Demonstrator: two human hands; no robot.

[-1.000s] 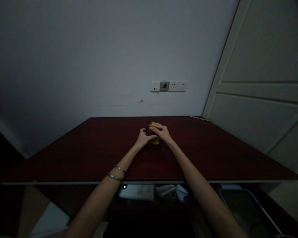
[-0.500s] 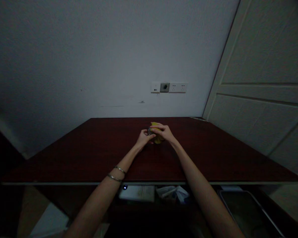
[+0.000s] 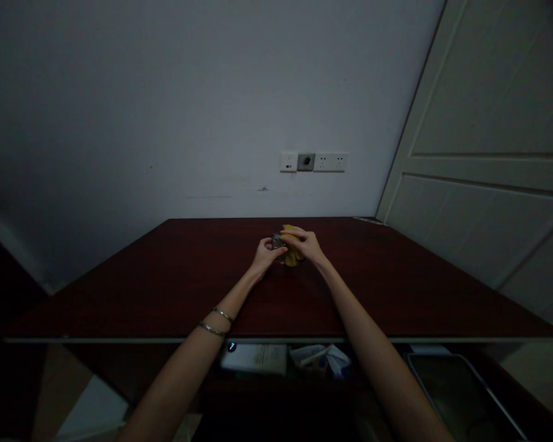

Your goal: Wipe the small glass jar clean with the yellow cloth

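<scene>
Over the dark red tabletop (image 3: 166, 276) my two hands meet near the middle. My left hand (image 3: 266, 253) is closed around a small, dark, shiny object (image 3: 277, 242), whose kind I cannot make out in the dim light. A yellow cloth (image 3: 292, 256) is pinched in my right hand (image 3: 306, 244). The fingers of that hand press the cloth against the upper right side of the small object. Part of the cloth hangs below my right hand.
Wall sockets (image 3: 330, 162) sit behind the table, and a pale door (image 3: 483, 166) stands at the right. Under the front edge are a white box-like item (image 3: 262, 358), crumpled white packaging (image 3: 336, 359) and a dark framed panel (image 3: 461, 393).
The small object has tilted slightly in my left hand. My right fingers and the cloth have shifted a little over it. Both arms stay nearly where they were.
</scene>
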